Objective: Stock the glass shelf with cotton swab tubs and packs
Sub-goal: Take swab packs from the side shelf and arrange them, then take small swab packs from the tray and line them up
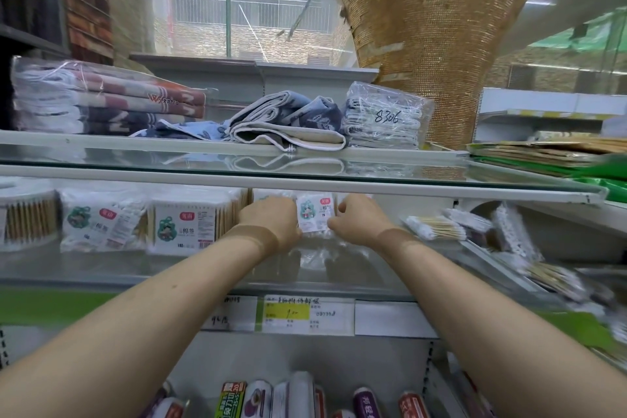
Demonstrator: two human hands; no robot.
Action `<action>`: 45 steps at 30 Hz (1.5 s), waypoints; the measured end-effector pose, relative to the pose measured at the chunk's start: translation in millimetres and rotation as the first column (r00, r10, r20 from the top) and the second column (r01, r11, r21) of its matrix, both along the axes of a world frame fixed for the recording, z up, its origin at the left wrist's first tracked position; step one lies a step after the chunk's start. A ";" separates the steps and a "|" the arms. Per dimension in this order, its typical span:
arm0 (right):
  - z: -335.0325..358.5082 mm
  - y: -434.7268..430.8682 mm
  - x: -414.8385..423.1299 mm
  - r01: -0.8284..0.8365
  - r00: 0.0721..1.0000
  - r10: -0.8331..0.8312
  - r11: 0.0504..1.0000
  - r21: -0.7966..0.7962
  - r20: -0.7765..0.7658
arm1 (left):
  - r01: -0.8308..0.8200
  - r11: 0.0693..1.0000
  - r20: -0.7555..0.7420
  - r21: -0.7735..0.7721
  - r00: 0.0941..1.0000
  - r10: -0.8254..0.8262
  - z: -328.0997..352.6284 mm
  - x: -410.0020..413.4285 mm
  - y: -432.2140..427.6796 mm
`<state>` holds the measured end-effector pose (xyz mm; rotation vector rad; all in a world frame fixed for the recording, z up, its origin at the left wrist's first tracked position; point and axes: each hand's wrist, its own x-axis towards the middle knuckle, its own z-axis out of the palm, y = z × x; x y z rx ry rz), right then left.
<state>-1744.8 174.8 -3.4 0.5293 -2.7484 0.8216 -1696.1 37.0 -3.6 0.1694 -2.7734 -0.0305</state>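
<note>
A cotton swab pack is recorded upright on the glass shelf directly above the yellow price tag, gripped at its side edges by the curled fingers of the left hand and right hand, and is judged light, crushable and slippery-filmed.

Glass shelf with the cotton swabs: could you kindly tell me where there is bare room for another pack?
Bare glass runs along the front edge of the glass shelf, before the white boxed swab packs. The back row left of the small white swab pack is packed tight; clear loose swab bags clutter the right end.
</note>
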 end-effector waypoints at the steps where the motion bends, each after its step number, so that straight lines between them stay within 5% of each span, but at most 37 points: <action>1: -0.2 4.1 2.8 -0.001 1.000 0.001 1.000 0.011 -0.019 | 0.002 1.000 -0.015 0.001 1.000 -0.002 0.8 2.7 2.4; 18: -0.4 120.8 -4.8 0.210 0.977 -0.200 0.961 0.179 -0.071 | 0.141 0.988 -0.018 -0.060 0.990 -0.142 7.6 2.9 94.4; 32: 13.5 130.2 -6.6 0.215 0.977 -0.185 0.861 0.461 -0.110 | 0.200 0.979 -0.027 -0.031 0.979 -0.201 0.2 -9.4 100.2; 45: 16.0 137.0 -3.6 0.114 0.990 -0.139 0.916 0.386 0.038 | 0.229 0.972 -0.004 0.055 0.973 -0.229 3.0 4.1 95.7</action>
